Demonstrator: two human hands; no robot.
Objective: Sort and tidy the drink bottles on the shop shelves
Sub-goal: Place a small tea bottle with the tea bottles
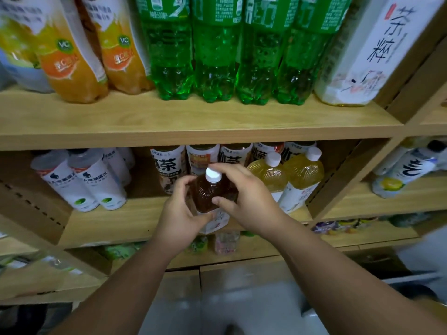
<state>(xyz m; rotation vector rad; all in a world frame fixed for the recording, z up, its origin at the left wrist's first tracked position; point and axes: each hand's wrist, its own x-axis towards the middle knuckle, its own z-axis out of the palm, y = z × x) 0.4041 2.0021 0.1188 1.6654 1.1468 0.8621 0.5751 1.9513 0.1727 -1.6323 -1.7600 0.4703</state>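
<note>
Brown tea bottle (pixel 212 193) | left hand (pixel 177 212) wraps side | right hand (pixel 245 192) clasps shoulder

green soda bottles (pixel 174 56): 4 | orange juice bottles (pixel 72 61): 2 | white tea bottle (pixel 367 52): 1 | yellow tea bottles (pixel 268 175): 2 | brown tea bottle (pixel 212 192): 1 | iced-tea bottles (pixel 167 165): 5 | water bottles (pixel 96 180): at least 3

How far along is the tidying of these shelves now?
Done, it seems: the green bottles stand in an even row on the upper shelf. In hand: the left hand and right hand both grip a brown tea bottle at the front of the middle shelf. Left: placing it, perhaps beside the yellow tea bottles; lower shelves are too blurred to judge.
</note>
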